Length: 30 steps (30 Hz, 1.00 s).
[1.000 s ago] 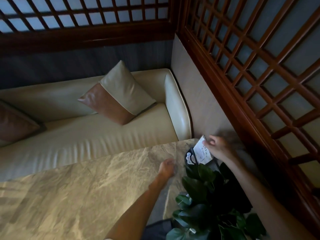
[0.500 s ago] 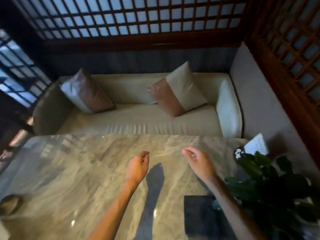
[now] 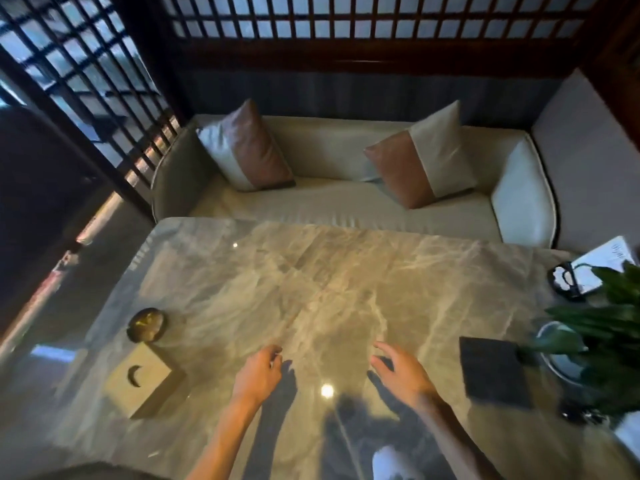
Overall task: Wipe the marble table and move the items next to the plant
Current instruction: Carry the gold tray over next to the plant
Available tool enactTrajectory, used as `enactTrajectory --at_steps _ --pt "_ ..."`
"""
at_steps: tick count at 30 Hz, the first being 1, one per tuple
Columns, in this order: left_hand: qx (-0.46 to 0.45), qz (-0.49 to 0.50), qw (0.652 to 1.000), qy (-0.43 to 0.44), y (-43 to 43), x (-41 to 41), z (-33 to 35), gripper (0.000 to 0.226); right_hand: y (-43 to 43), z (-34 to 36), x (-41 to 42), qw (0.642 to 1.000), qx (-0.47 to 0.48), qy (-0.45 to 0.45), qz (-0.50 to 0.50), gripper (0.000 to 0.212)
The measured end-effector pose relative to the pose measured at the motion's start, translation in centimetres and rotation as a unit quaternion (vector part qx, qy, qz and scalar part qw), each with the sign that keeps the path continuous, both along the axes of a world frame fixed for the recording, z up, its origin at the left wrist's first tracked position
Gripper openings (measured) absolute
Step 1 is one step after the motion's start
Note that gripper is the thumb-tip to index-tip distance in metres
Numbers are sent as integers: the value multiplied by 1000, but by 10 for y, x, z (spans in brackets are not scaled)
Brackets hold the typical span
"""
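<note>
The marble table [image 3: 329, 278] fills the middle of the head view. My left hand [image 3: 258, 374] and my right hand [image 3: 403, 374] hover over its near centre, fingers loosely curled, holding nothing. A leafy green plant [image 3: 609, 327] stands at the right edge. Behind it lean a white card [image 3: 602, 263] and a small black-and-white item [image 3: 562, 280]. A dark square cloth [image 3: 495, 372] lies flat just left of the plant. At the left sit a tan box with a crescent cut-out [image 3: 142, 381] and a round dark dish [image 3: 147, 323].
A cream sofa [image 3: 346, 199] with two brown-and-grey cushions runs along the table's far side. Dark wooden lattice screens stand behind and to the left. A glass dish [image 3: 557, 351] and small dark objects [image 3: 578, 415] lie under the plant's leaves.
My right hand has let go of the white card beside the plant and both hands have drawn back to the table's centre. The view has swung left, showing the box and dish.
</note>
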<state>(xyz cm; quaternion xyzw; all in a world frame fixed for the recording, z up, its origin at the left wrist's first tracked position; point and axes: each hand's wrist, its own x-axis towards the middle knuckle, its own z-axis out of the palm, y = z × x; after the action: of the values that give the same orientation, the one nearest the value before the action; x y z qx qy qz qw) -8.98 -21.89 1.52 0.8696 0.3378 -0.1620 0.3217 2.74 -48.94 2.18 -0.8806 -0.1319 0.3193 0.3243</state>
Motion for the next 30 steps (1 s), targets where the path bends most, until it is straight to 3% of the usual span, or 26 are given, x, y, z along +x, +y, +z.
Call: enactTrajectory --at_steps 7,11,15,21,25,30 --pt "-12 9 1000 16 42 -39 4 32 47 0 -23 999 29 38 -12 45" --pt "-13 120 992 -37 58 -65 22 32 98 -18 -3 997 28 55 36 33" --pt "-3 236 969 -71 109 -102 35 31 189 -31 -2 994 42 44 95 22" --pt "-9 325 941 -91 243 -126 25 23 348 -10 -35 985 58 53 155 33" --pt "-9 329 938 -110 332 -118 0 20 443 -27 -48 989 30 30 141 28" --pt "-72 342 935 -58 401 -111 -50 29 533 -64 -64 989 -43 78 116 30"
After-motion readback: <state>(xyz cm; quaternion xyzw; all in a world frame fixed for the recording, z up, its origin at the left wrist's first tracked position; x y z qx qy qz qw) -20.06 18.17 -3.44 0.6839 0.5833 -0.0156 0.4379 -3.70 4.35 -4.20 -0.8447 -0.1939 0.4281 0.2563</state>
